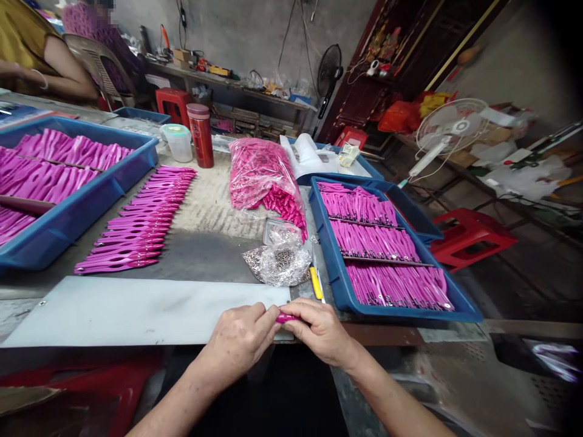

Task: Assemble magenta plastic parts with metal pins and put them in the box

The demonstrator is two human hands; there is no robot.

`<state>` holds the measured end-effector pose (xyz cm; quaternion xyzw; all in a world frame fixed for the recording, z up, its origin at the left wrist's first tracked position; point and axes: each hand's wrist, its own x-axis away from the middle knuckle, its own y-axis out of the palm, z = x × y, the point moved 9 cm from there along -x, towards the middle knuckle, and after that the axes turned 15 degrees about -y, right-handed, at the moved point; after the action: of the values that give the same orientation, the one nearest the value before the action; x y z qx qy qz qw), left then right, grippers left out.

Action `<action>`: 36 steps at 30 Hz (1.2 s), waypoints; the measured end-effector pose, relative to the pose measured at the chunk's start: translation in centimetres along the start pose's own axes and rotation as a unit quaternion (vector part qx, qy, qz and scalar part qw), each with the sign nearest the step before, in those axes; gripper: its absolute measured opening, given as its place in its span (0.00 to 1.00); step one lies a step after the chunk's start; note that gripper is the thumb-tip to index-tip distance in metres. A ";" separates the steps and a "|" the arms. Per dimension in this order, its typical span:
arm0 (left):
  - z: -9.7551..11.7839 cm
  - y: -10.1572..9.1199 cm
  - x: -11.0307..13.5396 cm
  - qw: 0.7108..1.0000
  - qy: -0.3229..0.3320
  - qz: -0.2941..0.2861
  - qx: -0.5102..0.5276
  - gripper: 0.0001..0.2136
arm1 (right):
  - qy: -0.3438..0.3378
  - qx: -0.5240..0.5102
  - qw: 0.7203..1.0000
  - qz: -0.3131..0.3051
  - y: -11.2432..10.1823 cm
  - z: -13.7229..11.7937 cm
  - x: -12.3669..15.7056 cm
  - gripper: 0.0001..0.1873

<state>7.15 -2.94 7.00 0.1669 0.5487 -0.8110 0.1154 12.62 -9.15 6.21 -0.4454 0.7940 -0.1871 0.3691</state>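
Observation:
Between my two hands, over the front edge of the white board (pixel 155 311), is a small glossy magenta plastic piece (pixel 286 317). My left hand (pixel 243 332) grips its left end and my right hand (pixel 316 328) pinches the right end; fingers hide most of it. Left of centre lies a row of purple-pink plastic handles (pixel 141 221), side by side. Behind my hands sits a clear plastic bag of small metal parts (pixel 285 261). Farther back, an open bag (pixel 262 173) spills magenta pieces. A yellow-handled tool (pixel 315 282) rests near my right hand.
Blue trays of purple pieces flank the work area, one left (pixel 98 188) and one right (pixel 334 285). A red flask (pixel 200 136) and a lidded plastic tub (pixel 177 143) stand at the back. Red stools (pixel 471 237) and a white fan (pixel 450 127) are to the right. Other people sit at far left.

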 end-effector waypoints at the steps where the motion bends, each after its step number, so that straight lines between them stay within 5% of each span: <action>1: -0.2 0.1 0.0 1.000 -0.005 -0.002 -0.002 0.08 | 0.007 0.004 1.000 -0.002 0.0 0.2 0.0 0.08; 8: -2.5 0.7 -0.7 0.998 -0.048 0.016 -0.043 0.09 | 0.049 0.044 0.997 0.035 -1.2 1.8 0.0 0.15; 16: -4.2 1.6 -0.9 0.995 -0.077 0.018 -0.060 0.10 | 0.064 0.166 0.976 0.124 -4.2 2.9 -2.1 0.08; 20: -4.1 1.6 -0.7 0.995 -0.071 0.021 -0.061 0.10 | 0.093 0.275 0.957 0.014 -3.5 4.1 -4.6 0.09; 25: -4.1 1.3 -0.7 0.996 -0.065 0.032 -0.051 0.10 | 0.156 0.388 0.888 -0.190 -1.3 6.8 -6.0 0.12; 36: -4.1 1.3 -0.7 0.997 -0.064 0.035 -0.041 0.08 | 0.188 0.418 0.849 -0.262 0.3 8.4 -6.7 0.14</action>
<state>8.87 0.40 4.81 0.1293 0.5667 -0.7924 0.1850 20.97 -3.05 3.34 -0.3974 0.5486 -0.6710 0.3014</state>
